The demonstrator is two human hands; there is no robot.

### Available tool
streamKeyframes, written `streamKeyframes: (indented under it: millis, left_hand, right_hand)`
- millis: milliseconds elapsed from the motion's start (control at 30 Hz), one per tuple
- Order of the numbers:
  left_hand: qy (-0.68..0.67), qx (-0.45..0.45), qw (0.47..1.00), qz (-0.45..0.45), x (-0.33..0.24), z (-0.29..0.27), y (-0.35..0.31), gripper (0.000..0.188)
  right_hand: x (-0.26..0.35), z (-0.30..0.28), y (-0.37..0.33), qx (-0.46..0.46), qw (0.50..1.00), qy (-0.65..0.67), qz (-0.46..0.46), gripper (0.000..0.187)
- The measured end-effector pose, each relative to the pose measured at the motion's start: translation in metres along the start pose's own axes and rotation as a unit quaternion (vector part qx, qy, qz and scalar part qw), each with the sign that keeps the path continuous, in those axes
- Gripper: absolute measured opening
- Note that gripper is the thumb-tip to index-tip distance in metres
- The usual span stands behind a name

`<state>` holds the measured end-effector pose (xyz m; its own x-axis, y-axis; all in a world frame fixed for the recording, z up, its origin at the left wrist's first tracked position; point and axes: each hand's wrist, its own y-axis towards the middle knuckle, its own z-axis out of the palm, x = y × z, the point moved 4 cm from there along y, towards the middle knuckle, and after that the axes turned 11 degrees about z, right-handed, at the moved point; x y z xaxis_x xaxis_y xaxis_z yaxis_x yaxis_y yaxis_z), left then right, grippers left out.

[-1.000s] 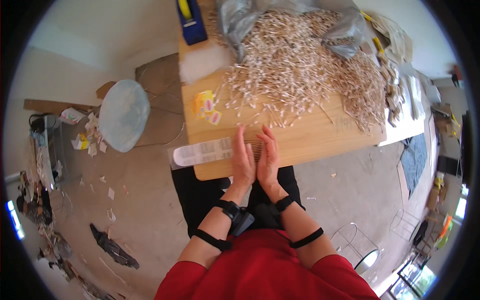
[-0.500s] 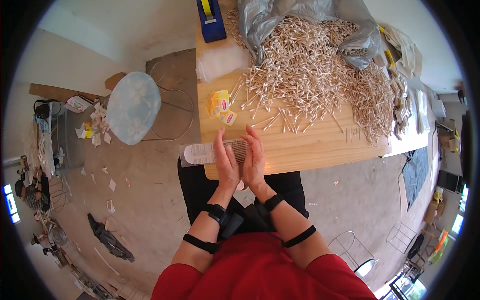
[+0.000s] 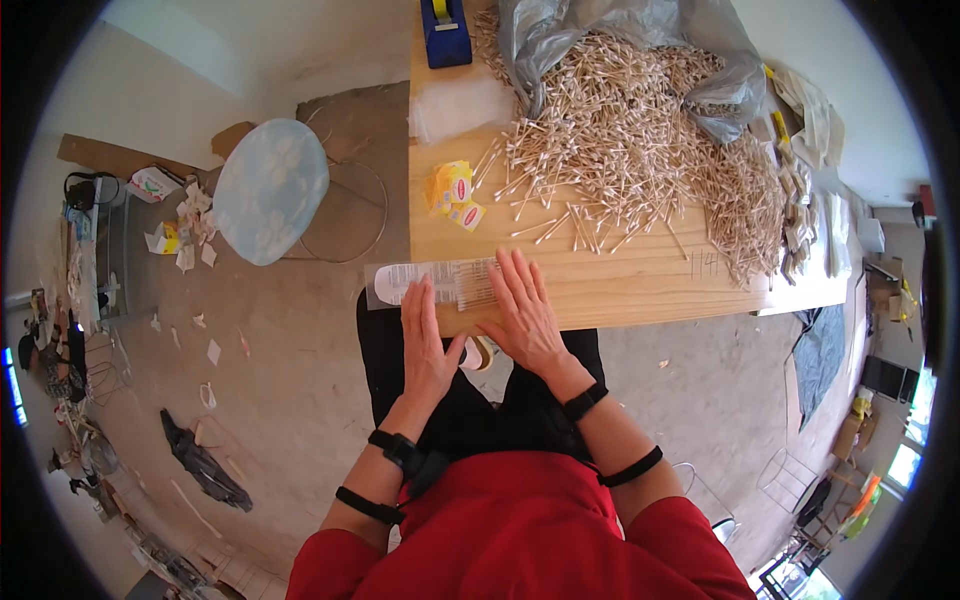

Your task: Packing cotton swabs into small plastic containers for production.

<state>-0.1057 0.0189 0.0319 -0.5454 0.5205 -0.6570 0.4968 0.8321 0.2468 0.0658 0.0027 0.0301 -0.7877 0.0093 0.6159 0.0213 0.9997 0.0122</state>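
Note:
A clear plastic pack of cotton swabs lies along the table's near left edge, with a white printed card showing at its left part. My left hand rests on the card's near side, its fingers out straight. Flat across the right end of the pack lies my right hand, fingers extended. Neither hand grips anything. Beyond them are small yellow-and-white cards. A big heap of loose cotton swabs spreads over the table, partly under a grey plastic bag.
At the table's far left stand a blue tape dispenser and a stack of clear bags. Filled packs line the right side. A stool with a pale blue seat is left of the wooden table.
My hands were cupped upright around the pack, close together. Now they are apart and lowered flat onto it, the right one shifted rightward, the left one leftward. The whole view has shifted slightly.

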Motion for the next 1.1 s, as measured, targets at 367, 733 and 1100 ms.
streamKeyframes:
  millis: [367,733,1100]
  left_hand:
    - [0.084,0.093,0.991,0.044,0.018,0.001,0.035,0.098]
    - [0.169,0.178,0.963,0.110,0.013,0.015,0.027,0.086]
    - [0.267,0.282,0.915,0.114,0.011,0.018,0.029,0.092]
  right_hand:
    - [-0.002,0.023,0.012,0.029,0.994,-0.103,-0.012,0.070]
    - [-0.003,0.024,0.013,0.031,0.995,-0.096,0.001,0.069]
    - [-0.008,0.027,0.010,0.033,0.989,-0.147,-0.012,0.062]
